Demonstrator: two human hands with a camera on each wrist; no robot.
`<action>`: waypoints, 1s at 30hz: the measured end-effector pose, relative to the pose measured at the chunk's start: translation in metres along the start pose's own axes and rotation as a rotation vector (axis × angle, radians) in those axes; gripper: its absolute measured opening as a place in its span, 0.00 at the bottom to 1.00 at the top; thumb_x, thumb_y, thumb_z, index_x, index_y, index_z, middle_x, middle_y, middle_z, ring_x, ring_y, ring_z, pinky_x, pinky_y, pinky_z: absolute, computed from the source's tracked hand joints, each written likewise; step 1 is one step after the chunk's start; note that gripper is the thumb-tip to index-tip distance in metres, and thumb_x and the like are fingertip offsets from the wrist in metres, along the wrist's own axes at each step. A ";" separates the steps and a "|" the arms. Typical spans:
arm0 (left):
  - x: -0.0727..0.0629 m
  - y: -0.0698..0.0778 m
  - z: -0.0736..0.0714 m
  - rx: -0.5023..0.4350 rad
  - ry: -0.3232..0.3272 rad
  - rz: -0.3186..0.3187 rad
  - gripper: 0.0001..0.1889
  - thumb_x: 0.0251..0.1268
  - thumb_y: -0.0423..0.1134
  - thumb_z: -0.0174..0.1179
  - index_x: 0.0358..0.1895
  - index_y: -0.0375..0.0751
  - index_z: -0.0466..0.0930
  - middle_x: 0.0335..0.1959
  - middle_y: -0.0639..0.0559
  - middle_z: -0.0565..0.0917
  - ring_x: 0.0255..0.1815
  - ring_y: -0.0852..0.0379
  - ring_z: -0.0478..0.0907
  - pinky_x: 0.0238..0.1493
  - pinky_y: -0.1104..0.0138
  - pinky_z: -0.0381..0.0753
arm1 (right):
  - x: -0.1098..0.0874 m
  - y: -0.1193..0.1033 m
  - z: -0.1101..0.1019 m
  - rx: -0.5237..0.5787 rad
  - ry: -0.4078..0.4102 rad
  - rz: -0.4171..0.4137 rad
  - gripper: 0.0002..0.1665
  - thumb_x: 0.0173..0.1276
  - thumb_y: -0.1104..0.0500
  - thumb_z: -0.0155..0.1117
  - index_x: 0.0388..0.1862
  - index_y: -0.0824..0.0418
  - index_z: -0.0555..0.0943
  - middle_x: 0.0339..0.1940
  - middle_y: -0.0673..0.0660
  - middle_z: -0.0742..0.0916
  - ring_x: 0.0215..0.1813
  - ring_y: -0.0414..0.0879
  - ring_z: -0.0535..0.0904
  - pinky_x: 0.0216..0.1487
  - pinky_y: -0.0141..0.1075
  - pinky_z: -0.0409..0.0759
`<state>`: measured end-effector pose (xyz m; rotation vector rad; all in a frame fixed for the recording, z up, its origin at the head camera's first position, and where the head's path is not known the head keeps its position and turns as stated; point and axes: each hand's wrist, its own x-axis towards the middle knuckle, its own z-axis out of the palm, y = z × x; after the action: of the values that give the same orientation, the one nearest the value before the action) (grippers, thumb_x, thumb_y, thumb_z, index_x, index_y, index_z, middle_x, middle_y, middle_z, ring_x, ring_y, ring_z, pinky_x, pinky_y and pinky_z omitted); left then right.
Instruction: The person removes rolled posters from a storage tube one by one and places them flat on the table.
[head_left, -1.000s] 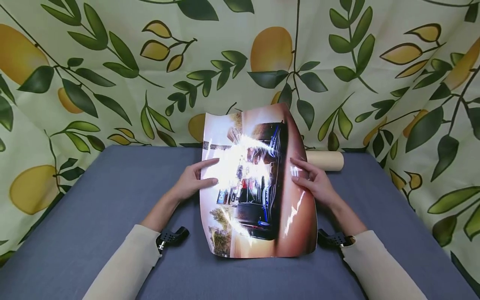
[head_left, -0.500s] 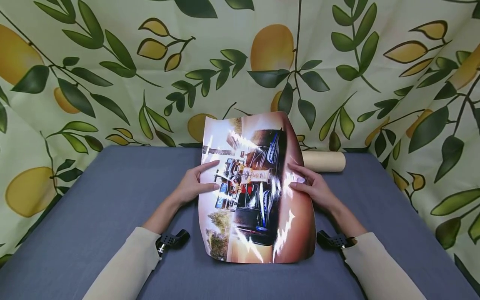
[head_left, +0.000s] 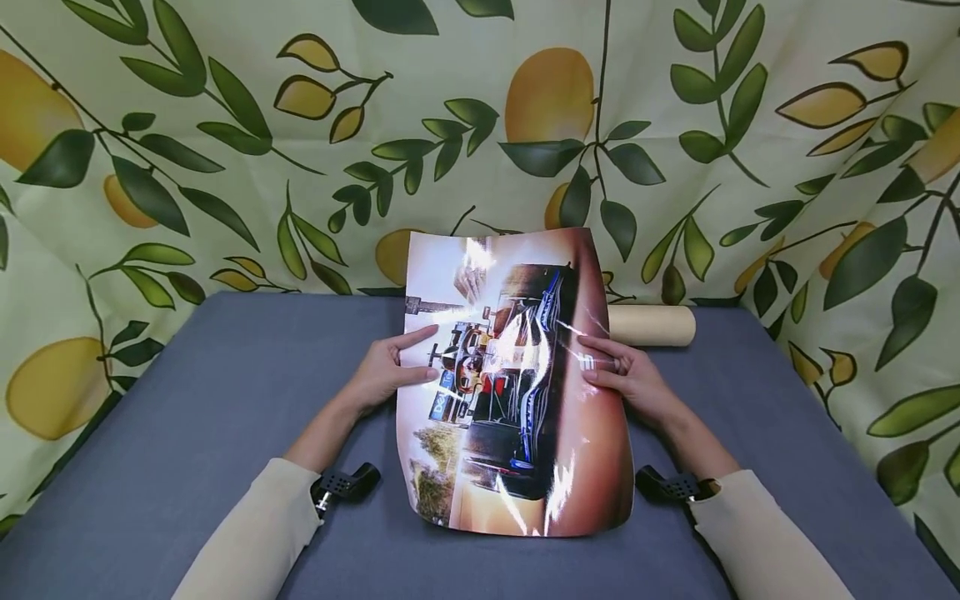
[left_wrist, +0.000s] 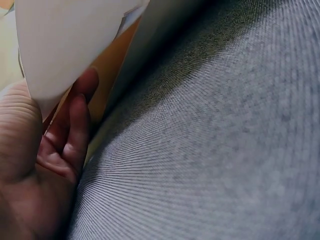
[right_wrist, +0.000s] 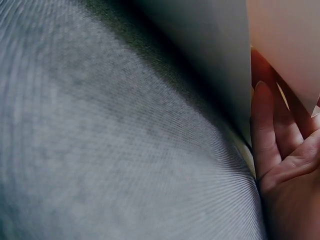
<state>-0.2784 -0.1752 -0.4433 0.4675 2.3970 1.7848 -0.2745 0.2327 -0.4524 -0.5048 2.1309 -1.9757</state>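
A glossy poster [head_left: 517, 392] printed with a racing car bows up off the blue-grey table [head_left: 210, 392] in front of me. My left hand [head_left: 408, 358] pinches its left edge, two digits lying on the print. My right hand [head_left: 607, 362] pinches the right edge the same way. In the left wrist view the fingers [left_wrist: 75, 130] sit behind the poster's white back [left_wrist: 65, 45]. In the right wrist view the fingers [right_wrist: 275, 135] lie under the white back [right_wrist: 285, 40]. The sheet's far end lifts towards the backdrop.
A cardboard tube [head_left: 652, 325] lies on its side at the table's back edge, just behind my right hand. A leaf-and-lemon patterned cloth [head_left: 225, 125] hangs close around the back and both sides. Bare table surface lies left and right of the poster.
The poster has slid a little towards me and its far end has dropped slightly. The glare across the print has shrunk and shifted. Both hands keep their hold on the side edges.
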 end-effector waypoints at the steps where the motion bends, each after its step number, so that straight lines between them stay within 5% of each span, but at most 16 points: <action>1: 0.000 0.000 0.000 -0.009 -0.001 0.000 0.37 0.59 0.34 0.72 0.73 0.47 0.71 0.05 0.65 0.63 0.08 0.68 0.52 0.14 0.74 0.58 | 0.000 0.000 0.000 0.003 -0.003 -0.004 0.31 0.69 0.71 0.64 0.69 0.55 0.77 0.49 0.35 0.89 0.44 0.31 0.87 0.42 0.26 0.85; 3: 0.001 0.000 0.000 -0.024 0.002 -0.003 0.36 0.59 0.34 0.73 0.73 0.46 0.71 0.09 0.67 0.73 0.07 0.68 0.53 0.14 0.74 0.60 | 0.000 0.000 -0.001 0.015 -0.014 -0.009 0.30 0.69 0.71 0.63 0.69 0.54 0.77 0.51 0.34 0.88 0.45 0.31 0.87 0.42 0.26 0.85; 5: 0.001 -0.001 0.000 -0.039 0.004 -0.005 0.35 0.59 0.33 0.72 0.72 0.45 0.72 0.24 0.63 0.88 0.08 0.69 0.57 0.17 0.75 0.65 | 0.000 0.000 -0.001 0.029 -0.014 -0.017 0.30 0.70 0.71 0.63 0.67 0.51 0.79 0.51 0.35 0.89 0.44 0.31 0.87 0.41 0.26 0.85; 8: 0.002 -0.002 0.000 -0.046 0.016 -0.008 0.34 0.59 0.34 0.72 0.71 0.44 0.73 0.50 0.63 0.89 0.09 0.69 0.63 0.25 0.76 0.74 | -0.001 0.001 -0.002 0.041 -0.012 -0.027 0.29 0.70 0.72 0.62 0.65 0.46 0.80 0.50 0.36 0.90 0.42 0.30 0.87 0.38 0.26 0.85; 11: 0.001 -0.003 0.000 -0.041 0.018 -0.024 0.34 0.59 0.34 0.72 0.71 0.45 0.74 0.42 0.62 0.91 0.09 0.69 0.65 0.27 0.75 0.75 | -0.002 0.001 -0.002 0.043 -0.018 -0.028 0.29 0.71 0.72 0.61 0.63 0.45 0.80 0.47 0.38 0.91 0.39 0.31 0.87 0.36 0.27 0.85; 14: 0.002 -0.002 0.000 -0.027 0.012 -0.029 0.35 0.60 0.34 0.72 0.72 0.46 0.73 0.15 0.65 0.83 0.08 0.69 0.60 0.19 0.74 0.68 | -0.002 0.002 -0.002 0.035 -0.015 -0.030 0.30 0.70 0.72 0.62 0.67 0.48 0.78 0.41 0.41 0.92 0.36 0.31 0.87 0.34 0.27 0.85; 19: 0.003 -0.002 0.001 -0.037 0.016 0.009 0.36 0.60 0.32 0.71 0.73 0.46 0.71 0.10 0.70 0.75 0.07 0.68 0.53 0.14 0.73 0.60 | -0.003 0.001 -0.004 -0.037 0.030 -0.081 0.31 0.69 0.71 0.63 0.70 0.59 0.75 0.45 0.38 0.90 0.39 0.30 0.84 0.39 0.24 0.83; 23: 0.004 -0.003 0.003 -0.057 0.017 0.029 0.36 0.60 0.32 0.72 0.73 0.47 0.71 0.37 0.56 0.91 0.08 0.67 0.53 0.15 0.74 0.62 | -0.006 0.003 -0.005 -0.133 0.052 -0.129 0.23 0.69 0.72 0.63 0.63 0.68 0.80 0.47 0.34 0.89 0.41 0.30 0.81 0.41 0.23 0.80; 26: 0.003 -0.004 0.002 -0.071 0.030 0.040 0.36 0.60 0.31 0.72 0.73 0.45 0.71 0.72 0.51 0.75 0.09 0.66 0.54 0.25 0.78 0.70 | -0.006 0.003 -0.004 -0.205 0.024 -0.143 0.20 0.68 0.70 0.64 0.59 0.71 0.82 0.45 0.34 0.89 0.41 0.30 0.82 0.41 0.24 0.79; 30: 0.002 -0.004 0.002 -0.085 0.051 0.042 0.36 0.60 0.29 0.71 0.73 0.42 0.71 0.77 0.45 0.69 0.08 0.66 0.54 0.27 0.79 0.72 | -0.008 0.000 -0.004 -0.297 -0.038 -0.171 0.18 0.70 0.68 0.64 0.57 0.71 0.83 0.49 0.33 0.88 0.49 0.28 0.82 0.50 0.22 0.78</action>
<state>-0.2805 -0.1737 -0.4477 0.4712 2.3500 1.9297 -0.2684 0.2390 -0.4524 -0.7902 2.4439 -1.7161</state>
